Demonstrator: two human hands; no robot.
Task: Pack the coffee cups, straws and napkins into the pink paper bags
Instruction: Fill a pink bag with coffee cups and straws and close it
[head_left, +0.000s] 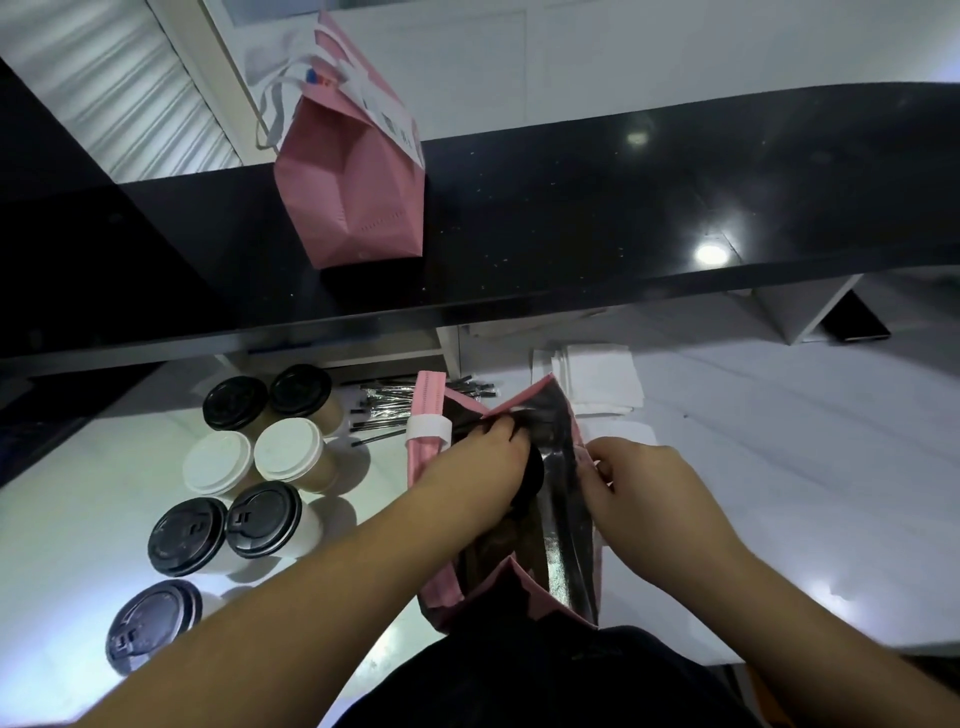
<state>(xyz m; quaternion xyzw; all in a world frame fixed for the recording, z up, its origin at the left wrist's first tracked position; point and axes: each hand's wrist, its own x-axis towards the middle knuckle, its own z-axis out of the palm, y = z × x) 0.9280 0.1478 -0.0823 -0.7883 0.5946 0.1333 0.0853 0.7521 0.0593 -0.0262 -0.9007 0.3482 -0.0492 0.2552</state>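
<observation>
White bench down low with a glossy black counter running above it. The open pink bag sits in the middle of the bench, foil lining showing. Left hand is reaching down into the bag, fingers curled around a black-lidded cup inside. Right hand pinches the bag's right edge. Left of the bag: seven lidded coffee cups. Just behind the bag, wrapped straws and a white napkin stack. A second pink bag stands on the counter, well behind.
</observation>
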